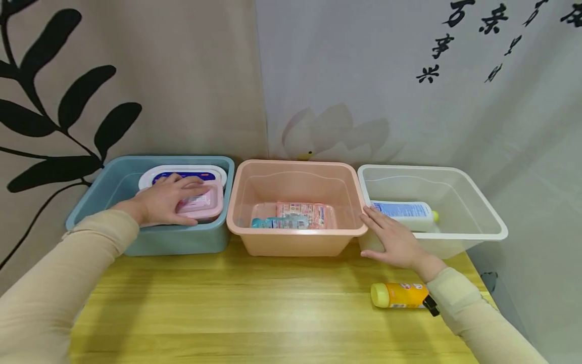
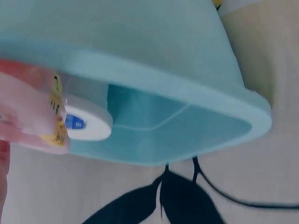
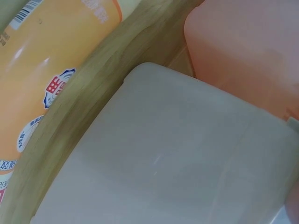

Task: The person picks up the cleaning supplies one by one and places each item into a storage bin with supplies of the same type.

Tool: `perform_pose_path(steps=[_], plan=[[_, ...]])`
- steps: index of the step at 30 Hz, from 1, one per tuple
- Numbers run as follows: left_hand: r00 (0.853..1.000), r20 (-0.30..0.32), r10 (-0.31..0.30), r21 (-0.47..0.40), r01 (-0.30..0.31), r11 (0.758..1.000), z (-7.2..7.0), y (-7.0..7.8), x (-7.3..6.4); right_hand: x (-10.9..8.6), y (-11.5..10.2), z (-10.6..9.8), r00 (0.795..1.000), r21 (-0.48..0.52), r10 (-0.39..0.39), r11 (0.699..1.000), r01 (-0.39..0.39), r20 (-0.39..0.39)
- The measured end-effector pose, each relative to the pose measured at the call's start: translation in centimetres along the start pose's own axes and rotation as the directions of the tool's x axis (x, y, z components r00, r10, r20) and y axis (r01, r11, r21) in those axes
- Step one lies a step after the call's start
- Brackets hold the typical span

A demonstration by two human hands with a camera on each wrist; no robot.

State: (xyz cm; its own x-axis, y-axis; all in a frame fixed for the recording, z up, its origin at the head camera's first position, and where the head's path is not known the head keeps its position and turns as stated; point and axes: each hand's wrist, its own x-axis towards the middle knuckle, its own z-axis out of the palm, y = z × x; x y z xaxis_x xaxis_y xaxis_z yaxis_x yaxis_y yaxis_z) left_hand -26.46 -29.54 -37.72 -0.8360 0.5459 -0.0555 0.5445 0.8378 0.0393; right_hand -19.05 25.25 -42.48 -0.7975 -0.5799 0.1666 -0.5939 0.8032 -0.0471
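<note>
While your L hand [image 1: 165,199] is down at the blue bin [image 1: 177,242], your fingers look wrapped over the pink pack [image 1: 211,202], thumb along the near side, others across the far side: a grip, tho the palm hides how firm. The pack's in the bin, R-hand end, partly over the white pack [image 1: 147,177], w/ its lid side up. Over on the R, your R hand [image 1: 397,242] lies across the near L corner of the white bin [image 1: 488,236], fingers straight & loose, gripping nothing, the blue-label bottle [image 1: 404,212] just beyond them.

Can't tell if you're lifting or settling that pack, so, my call: keep it level either way, approx. flat w/ the white pack, and watch the near rim, since your thumb's v. close to it. Squeeze the sides, not the lid; it'd prob. dent if it's soft. Let the R hand just steady its bin, no push toward the peach bin [image 1: 295,245]. Also mind your R sleeve: the yellow bottle [image 1: 400,295] is on the counter [image 1: 254,313] right beside it & could roll.
</note>
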Motion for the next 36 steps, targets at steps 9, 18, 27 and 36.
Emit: perform_pose_path(steps=[9, 18, 27, 36], plan=[[1.000, -0.014, 0.026, -0.060, -0.026, 0.998, 1.3, -0.4, -0.7, -0.1, 0.6, 0.2, 1.000, -0.009, -0.006, 1.000, 0.006, -0.003], [0.994, -0.108, -0.007, -0.053, 0.001, 0.999, 1.4, -0.2, -1.1, -0.2, 0.8, 0.3, 1.000, 0.000, -0.008, 1.000, 0.008, -0.009], [0.986, -0.160, -0.043, 0.026, 0.048, 0.999, 0.1, -0.1, -1.0, -0.2, 0.4, 0.4, 0.999, -0.008, -0.023, 1.000, 0.023, -0.035], [0.987, -0.153, -0.056, -0.036, 0.051, 0.998, -0.4, 1.4, -0.4, -0.1, 0.2, 0.3, 1.000, -0.014, -0.015, 1.000, 0.015, -0.023]])
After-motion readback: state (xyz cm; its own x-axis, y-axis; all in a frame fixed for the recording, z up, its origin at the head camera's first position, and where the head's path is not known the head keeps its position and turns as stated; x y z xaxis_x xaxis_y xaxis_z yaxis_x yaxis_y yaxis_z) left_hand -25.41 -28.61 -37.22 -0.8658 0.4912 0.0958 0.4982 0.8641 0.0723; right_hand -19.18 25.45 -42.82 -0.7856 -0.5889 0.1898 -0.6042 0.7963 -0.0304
